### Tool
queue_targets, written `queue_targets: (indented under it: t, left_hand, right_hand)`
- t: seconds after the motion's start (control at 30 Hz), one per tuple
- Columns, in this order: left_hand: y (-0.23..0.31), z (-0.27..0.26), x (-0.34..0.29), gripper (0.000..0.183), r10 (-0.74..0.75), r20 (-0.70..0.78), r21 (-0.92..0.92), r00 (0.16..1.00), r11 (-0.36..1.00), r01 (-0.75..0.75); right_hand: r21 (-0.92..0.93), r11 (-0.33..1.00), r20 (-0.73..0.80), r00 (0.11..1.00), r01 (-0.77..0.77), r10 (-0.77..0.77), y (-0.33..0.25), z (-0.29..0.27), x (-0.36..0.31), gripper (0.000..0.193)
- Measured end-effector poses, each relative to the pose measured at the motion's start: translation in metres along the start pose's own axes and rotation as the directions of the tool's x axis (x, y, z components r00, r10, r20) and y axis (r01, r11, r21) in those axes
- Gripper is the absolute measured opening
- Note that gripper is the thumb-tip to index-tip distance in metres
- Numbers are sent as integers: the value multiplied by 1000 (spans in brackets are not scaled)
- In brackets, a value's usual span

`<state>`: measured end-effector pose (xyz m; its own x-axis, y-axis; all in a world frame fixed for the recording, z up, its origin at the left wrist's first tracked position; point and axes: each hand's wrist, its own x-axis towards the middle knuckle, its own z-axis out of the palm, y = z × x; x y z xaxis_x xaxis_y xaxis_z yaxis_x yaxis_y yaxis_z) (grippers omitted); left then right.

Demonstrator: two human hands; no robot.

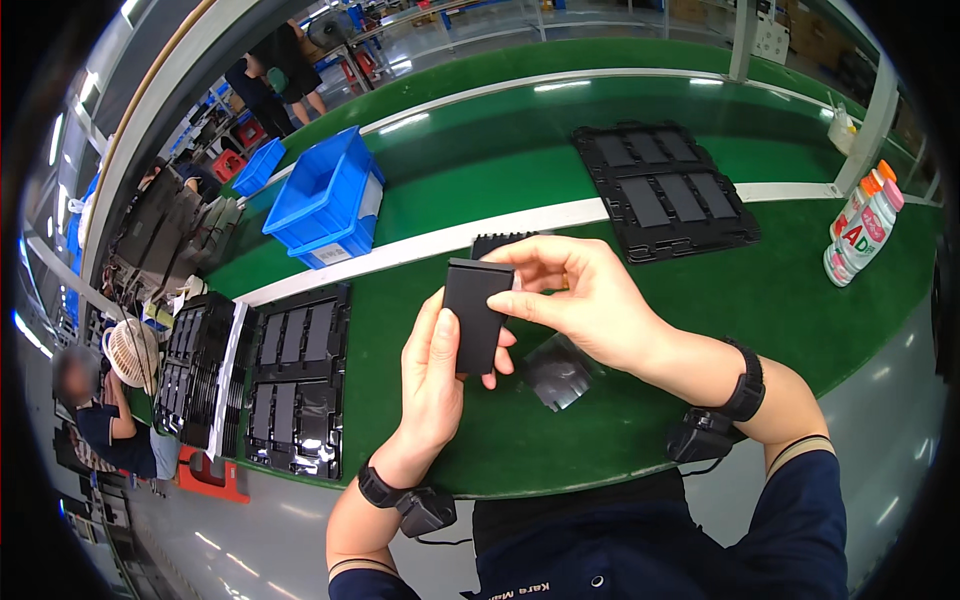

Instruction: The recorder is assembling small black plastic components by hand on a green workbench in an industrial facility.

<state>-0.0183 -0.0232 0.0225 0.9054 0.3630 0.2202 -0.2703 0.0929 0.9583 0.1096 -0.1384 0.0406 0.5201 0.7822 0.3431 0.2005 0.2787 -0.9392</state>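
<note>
A flat black rectangular piece [474,325] with a ridge along its top end is held upright above the green work surface. My left hand [430,370] grips it, thumb along its left edge and fingertips showing past the right side. At the upper right edge, my right hand [590,295] pinches it between thumb and curled fingers. Whether those fingers also hold something thin is hidden. Just below my right hand lies a crumpled, shiny, clear-grey plastic film [560,372]. Behind the piece, a dark toothed edge of some object [500,242] is partly covered.
A black tray of dark flat pieces [738,240] lies at the back right; another [296,375] lies left beside stacked trays [185,370]. Blue bins [325,200] stand back left, plastic bottles [865,225] at right. A white rail [430,250] crosses the table. A person sits far left.
</note>
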Motion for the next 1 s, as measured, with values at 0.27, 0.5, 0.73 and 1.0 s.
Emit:
queue_targets:
  t: [0.27, 0.5, 0.73, 1.0]
  left_hand:
    - [6, -17, 8, 27, 197, -81, 385, 977, 910, -151]
    - [-6, -31, 20, 8, 151, -34, 556, 988, 824, -107]
    - [-8, -40, 24, 7, 7, -7, 340, 1000, 941, -4]
    - [-12, -39, 25, 7, -3, 8, 271, 1000, 963, 0]
  right_hand:
    - [-37, 987, 73, 984, -158, 161, 10, 2, 0, 15]
    - [-93, 976, 50, 978, -196, 201, 41, 7, -1, 17]
    - [-67, 979, 47, 980, -192, 195, 45, 10, -1, 15]
    - [-31, 987, -57, 986, -160, 158, 45, 16, -9, 15]
